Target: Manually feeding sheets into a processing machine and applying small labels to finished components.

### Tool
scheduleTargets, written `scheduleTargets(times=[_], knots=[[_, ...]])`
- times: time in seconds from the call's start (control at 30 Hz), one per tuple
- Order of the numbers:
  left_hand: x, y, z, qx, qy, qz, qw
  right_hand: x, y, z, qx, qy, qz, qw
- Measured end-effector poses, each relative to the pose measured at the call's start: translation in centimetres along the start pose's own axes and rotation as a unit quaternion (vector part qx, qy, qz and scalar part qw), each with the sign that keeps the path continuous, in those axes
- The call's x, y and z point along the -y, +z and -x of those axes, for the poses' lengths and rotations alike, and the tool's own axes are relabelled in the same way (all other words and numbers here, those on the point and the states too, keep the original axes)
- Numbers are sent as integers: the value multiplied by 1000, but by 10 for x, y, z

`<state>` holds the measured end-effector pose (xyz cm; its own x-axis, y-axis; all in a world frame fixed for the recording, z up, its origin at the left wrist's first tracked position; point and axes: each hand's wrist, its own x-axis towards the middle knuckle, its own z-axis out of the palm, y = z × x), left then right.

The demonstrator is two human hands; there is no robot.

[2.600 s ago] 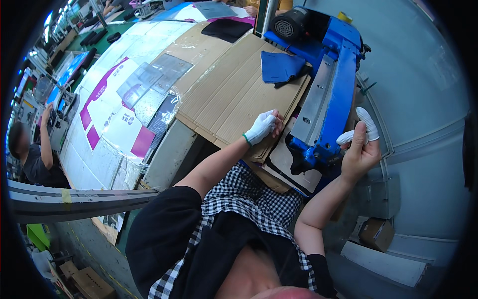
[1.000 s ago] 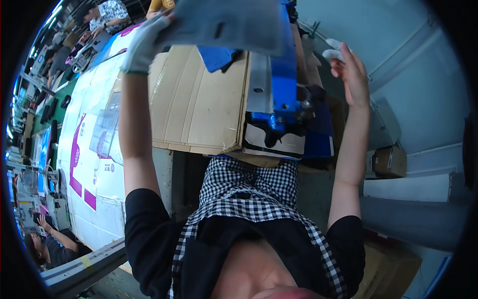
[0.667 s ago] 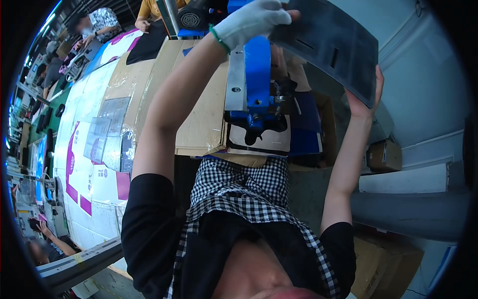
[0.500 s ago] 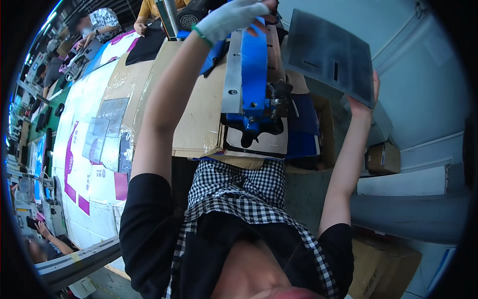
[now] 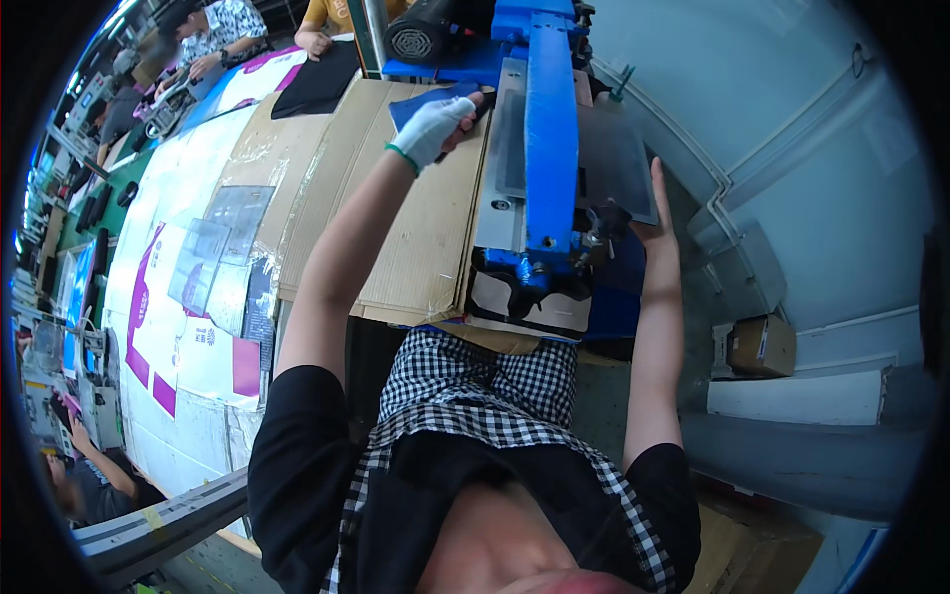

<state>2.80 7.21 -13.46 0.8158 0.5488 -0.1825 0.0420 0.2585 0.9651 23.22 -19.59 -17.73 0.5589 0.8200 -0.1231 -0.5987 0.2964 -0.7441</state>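
Note:
My left hand (image 5: 435,131), in a white glove with bare fingertips, is closed at the edge of a dark blue flat piece (image 5: 424,102) above the cardboard beside the press. A dark bit shows at its fingertips; the glove hides the rest of the grip. My right hand (image 5: 653,223) holds the near right corner of a grey see-through plate (image 5: 616,158), one finger stretched along its edge. That plate reaches under the blue press arm (image 5: 551,139), over the metal bed (image 5: 500,213). Black knobs (image 5: 534,294) sit at the arm's near end.
A cardboard-covered surface (image 5: 396,238) lies left of the press. Beyond it are clear plates (image 5: 213,252), printed sheets (image 5: 148,327) and black cloth (image 5: 317,79). A motor (image 5: 416,42) stands behind. Co-workers sit at far left. A carton (image 5: 760,345) stands right, by the wall.
My left hand has come down from above the press to the blue piece at its left. My right hand has lowered the plate leftward under the press arm.

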Motion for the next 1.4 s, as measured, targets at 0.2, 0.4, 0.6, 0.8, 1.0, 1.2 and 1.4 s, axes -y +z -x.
scheduleTargets(times=[0.2,0.4,0.6,0.8,1.0,1.2,1.4], knots=[[15,-11,-3,-45,-50,-35,997,-4,-5,-13,-105,-13,164,981],[-2,-40,16,-104,-2,-5,995,-11,-3,-29,-159,-76,149,973],[-33,-123,37,-115,47,47,991,10,4,-13,-103,-128,127,978],[-101,-30,85,-211,182,-65,958,39,55,10,97,-90,169,977],[-93,53,24,-95,160,-45,982,64,105,34,60,-302,40,951],[-83,75,-23,87,111,18,990,123,32,49,6,-242,-22,970],[-38,10,-24,139,38,83,986,78,-26,15,-84,-122,-28,989]])
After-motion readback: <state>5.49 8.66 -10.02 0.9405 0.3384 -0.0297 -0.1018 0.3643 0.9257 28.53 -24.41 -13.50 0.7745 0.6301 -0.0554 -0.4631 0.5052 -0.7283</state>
